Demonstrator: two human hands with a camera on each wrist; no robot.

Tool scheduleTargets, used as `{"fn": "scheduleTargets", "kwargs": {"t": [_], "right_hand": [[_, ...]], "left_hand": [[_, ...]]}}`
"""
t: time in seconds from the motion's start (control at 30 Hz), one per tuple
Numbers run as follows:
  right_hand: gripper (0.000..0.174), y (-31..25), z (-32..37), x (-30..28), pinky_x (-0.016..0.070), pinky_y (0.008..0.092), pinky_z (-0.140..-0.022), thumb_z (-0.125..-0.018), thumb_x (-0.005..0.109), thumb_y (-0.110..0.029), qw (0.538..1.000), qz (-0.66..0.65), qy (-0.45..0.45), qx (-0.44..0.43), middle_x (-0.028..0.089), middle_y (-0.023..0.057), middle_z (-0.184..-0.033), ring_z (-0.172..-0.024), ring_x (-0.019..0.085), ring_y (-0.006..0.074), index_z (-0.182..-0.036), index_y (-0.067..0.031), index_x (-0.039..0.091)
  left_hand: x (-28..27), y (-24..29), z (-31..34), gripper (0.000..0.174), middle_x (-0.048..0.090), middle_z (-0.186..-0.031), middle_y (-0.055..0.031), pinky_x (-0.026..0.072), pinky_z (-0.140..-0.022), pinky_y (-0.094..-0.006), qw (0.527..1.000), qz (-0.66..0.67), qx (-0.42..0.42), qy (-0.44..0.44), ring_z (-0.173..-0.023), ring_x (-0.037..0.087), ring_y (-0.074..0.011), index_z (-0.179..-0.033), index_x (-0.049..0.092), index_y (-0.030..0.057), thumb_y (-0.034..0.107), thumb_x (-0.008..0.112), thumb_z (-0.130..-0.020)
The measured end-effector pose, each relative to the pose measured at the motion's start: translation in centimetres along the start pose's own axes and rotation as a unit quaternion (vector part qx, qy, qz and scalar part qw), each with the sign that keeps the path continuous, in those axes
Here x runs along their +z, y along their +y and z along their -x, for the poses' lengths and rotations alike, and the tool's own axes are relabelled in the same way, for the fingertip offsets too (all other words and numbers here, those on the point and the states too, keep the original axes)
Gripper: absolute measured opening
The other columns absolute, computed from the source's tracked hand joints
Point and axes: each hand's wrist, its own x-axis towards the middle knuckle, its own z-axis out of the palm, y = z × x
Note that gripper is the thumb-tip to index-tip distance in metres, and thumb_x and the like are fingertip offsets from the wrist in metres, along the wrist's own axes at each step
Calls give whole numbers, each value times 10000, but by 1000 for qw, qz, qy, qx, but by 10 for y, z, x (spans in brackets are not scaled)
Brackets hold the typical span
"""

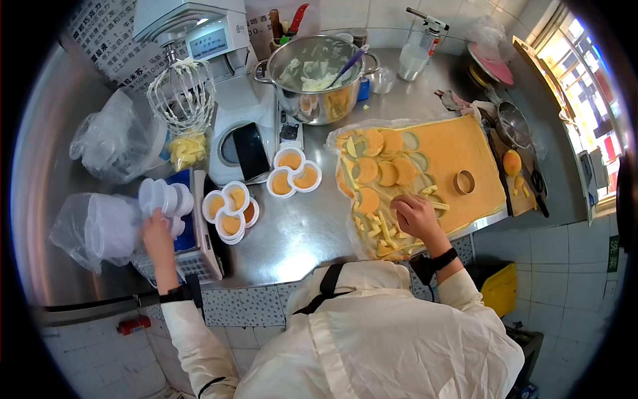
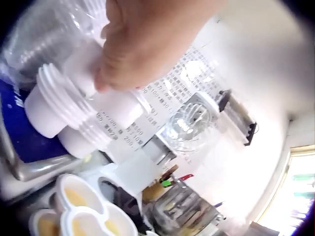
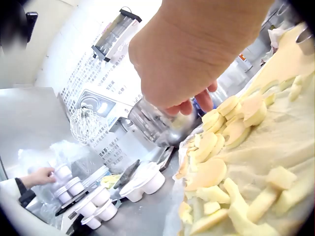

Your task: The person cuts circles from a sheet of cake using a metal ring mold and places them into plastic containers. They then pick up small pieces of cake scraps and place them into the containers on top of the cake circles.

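Observation:
My left hand (image 1: pixel 158 245) pinches the rim of a white three-lobed cup (image 1: pixel 157 195) at the left; the left wrist view shows fingers (image 2: pixel 110 81) against it. Beside it stand nested white cups (image 2: pixel 49 108) on a blue surface. My right hand (image 1: pixel 415 218) hangs with loosely bent fingers over the yellow cake sheet (image 1: pixel 458 143); nothing shows in it. Near it lie cake rounds (image 1: pixel 367 199), trimmings (image 1: pixel 382 233) and, farther right, a ring cutter (image 1: pixel 464 181). In the right wrist view, bent fingers (image 3: pixel 204 101) hang above the cake rounds (image 3: pixel 209 174).
Filled cups (image 1: pixel 229 225) and more filled cups (image 1: pixel 292 174) stand mid-counter. Behind them are a phone (image 1: pixel 250 151), a steel pot (image 1: pixel 316 106) with a spatula, and a mixer whisk (image 1: pixel 179 100). A cutting board (image 1: pixel 512 193) with scissors is at the right; plastic bags (image 1: pixel 109 136) lie left.

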Motion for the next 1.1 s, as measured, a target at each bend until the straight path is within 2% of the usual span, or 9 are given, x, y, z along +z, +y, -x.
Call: {"fn": "scheduleTargets", "kwargs": {"t": [0.17,0.27,0.43,0.53,0.7,0.87,0.9,1.0,1.1], "right_hand": [[275,36,11,15,448,415,-765,-751,582,-42,962,91,94,239,576,168,-989,-927,534,355,-1025,-35,565],[359,76,10,30,420,437,-835,-793,599,-141,952,93,87,278,536,235,-1058,-1001,485,394,-1114,-1,520],[412,110,-14,47,435,438,-854,-811,613,-335,889,140,-189,393,556,224,-1060,-1025,506,376,-1047,0,570],[358,101,-13,55,451,435,-779,-773,659,-292,924,186,-96,319,572,214,-998,-924,539,381,-924,17,560],[343,90,-8,56,463,397,-718,-771,684,-254,930,123,-43,343,595,153,-919,-856,568,318,-980,-18,551],[307,58,-35,50,449,242,-628,-820,625,-47,865,-311,36,393,592,36,-760,-728,557,99,-1098,-35,495],[337,32,-52,46,455,241,-619,-815,632,-49,883,-318,14,345,588,38,-768,-702,554,92,-1116,-42,481],[362,-29,-87,75,473,250,-624,-803,650,-61,900,-351,-117,229,606,53,-793,-721,585,111,-1113,-53,463],[294,-75,-107,115,484,298,-641,-799,661,-109,879,-374,-228,189,632,89,-804,-710,610,183,-1040,-49,503]], "left_hand": [[-96,74,20,288,540,-811,-106,400,-944,-503,975,17,109,193,-832,555,-311,-1077,611,90,23,502,-819],[-104,106,45,289,506,-768,-69,406,-937,-491,951,92,259,143,-764,546,-257,-1039,642,83,17,535,-779],[-8,150,94,266,455,-688,-13,433,-934,-404,887,218,407,25,-713,534,-167,-946,642,110,59,600,-689],[39,152,122,314,519,-791,-12,421,-945,-374,869,243,432,0,-808,549,-172,-1017,615,126,89,566,-708],[58,154,141,428,546,-810,-12,409,-936,-374,894,230,381,-55,-841,552,-175,-1121,575,116,78,586,-695],[36,155,146,389,562,-973,-97,402,-906,-385,904,346,238,-84,-918,544,-238,-1150,548,88,102,555,-761],[41,156,150,389,562,-973,-97,402,-906,-385,902,350,237,-87,-918,544,-238,-1150,548,88,102,555,-761],[54,160,147,370,580,-1014,-166,446,-781,-382,882,454,-73,-105,-916,566,-289,-1197,486,58,200,523,-858],[65,167,133,358,630,-881,-171,464,-684,-405,852,453,-143,-222,-795,607,-321,-1192,484,74,249,506,-881]]}}
